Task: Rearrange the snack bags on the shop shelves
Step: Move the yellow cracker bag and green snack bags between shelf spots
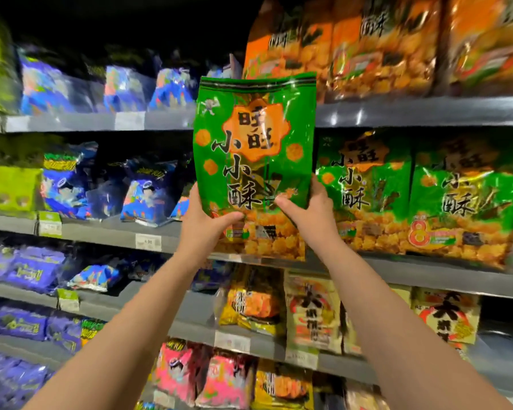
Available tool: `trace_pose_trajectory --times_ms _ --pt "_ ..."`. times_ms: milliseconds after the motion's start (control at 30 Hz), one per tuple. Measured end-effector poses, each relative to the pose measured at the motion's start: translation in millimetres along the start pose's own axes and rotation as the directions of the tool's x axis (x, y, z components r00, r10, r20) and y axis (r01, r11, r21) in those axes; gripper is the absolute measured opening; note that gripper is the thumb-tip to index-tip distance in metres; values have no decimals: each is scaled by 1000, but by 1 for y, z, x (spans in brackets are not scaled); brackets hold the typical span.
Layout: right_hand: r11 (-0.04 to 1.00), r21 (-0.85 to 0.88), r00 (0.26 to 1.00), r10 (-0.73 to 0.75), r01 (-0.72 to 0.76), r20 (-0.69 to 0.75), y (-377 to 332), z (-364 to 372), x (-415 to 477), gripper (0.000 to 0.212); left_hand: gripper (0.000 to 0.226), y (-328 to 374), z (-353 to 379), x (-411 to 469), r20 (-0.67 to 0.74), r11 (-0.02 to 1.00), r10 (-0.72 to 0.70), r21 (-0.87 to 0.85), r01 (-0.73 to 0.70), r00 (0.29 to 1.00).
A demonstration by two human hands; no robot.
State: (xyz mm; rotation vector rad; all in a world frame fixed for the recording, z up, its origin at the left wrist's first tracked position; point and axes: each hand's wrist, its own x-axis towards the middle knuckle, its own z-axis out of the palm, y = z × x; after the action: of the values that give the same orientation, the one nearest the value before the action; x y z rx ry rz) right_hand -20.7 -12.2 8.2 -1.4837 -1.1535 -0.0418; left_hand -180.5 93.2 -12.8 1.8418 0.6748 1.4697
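A large green snack bag with black characters and an orange badge is held upright in front of the shelves at centre. My left hand grips its lower left edge, thumb across the front. My right hand grips its lower right edge, thumb likewise on the front. The bag's bottom edge hangs about level with the lip of the grey shelf that carries matching green bags on the right.
Orange bags fill the top right shelf. Blue bags lie loosely on the left shelves, purple bags lower left. Yellow, white and pink bags stand below. Price tags line the shelf edges.
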Motion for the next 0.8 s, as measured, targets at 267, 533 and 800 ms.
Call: trace_pose_trajectory --times_ms 267,533,800 --pt "984 -100 984 133 -145 -122 20 3 14 67 78 -31 45 29 49 999 51 16 -52 998" --pt "979 -113 981 159 -171 -108 40 16 9 80 82 -66 54 42 142 988 58 137 -77 988" --pt "923 -306 971 209 -234 -114 40 33 22 96 112 -91 50 30 46 862 132 488 -138 990"
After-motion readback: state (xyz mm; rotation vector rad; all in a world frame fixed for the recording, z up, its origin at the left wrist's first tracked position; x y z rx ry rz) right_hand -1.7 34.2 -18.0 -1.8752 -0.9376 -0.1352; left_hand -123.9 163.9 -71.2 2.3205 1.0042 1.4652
